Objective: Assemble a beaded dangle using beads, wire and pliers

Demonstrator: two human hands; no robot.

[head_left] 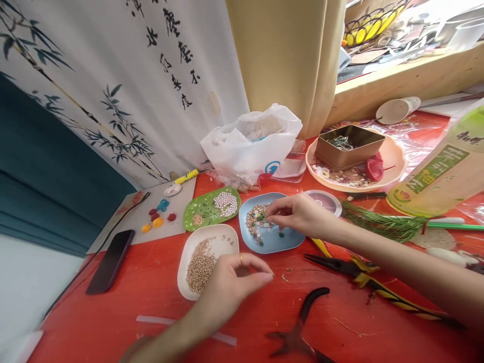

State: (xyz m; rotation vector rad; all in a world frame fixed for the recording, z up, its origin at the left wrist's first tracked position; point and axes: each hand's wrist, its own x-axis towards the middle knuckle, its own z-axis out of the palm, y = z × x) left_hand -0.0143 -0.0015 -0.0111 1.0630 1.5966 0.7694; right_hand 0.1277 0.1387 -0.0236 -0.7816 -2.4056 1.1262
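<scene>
My right hand (298, 214) reaches over the blue dish (287, 242) of mixed beads, its fingertips pinched down among the beads at the dish's left side. What they pinch is too small to make out. My left hand (234, 282) rests on the red table (132, 302) just below the white dish (223, 239) of gold beads, fingers curled with thumb and fingertips pressed together, a ring on one finger. A green dish (204, 209) with white pearls and gold beads sits behind both.
Yellow-handled pliers (363, 277) and black pliers (302, 333) lie at the front right. A phone (110, 261) lies left beside a grey board (151, 217) with coloured pieces. Behind are a white plastic bag (251, 143), a pink plate (393, 169) with a metal tin (350, 145), green sprigs (378, 222) and a bottle (442, 171).
</scene>
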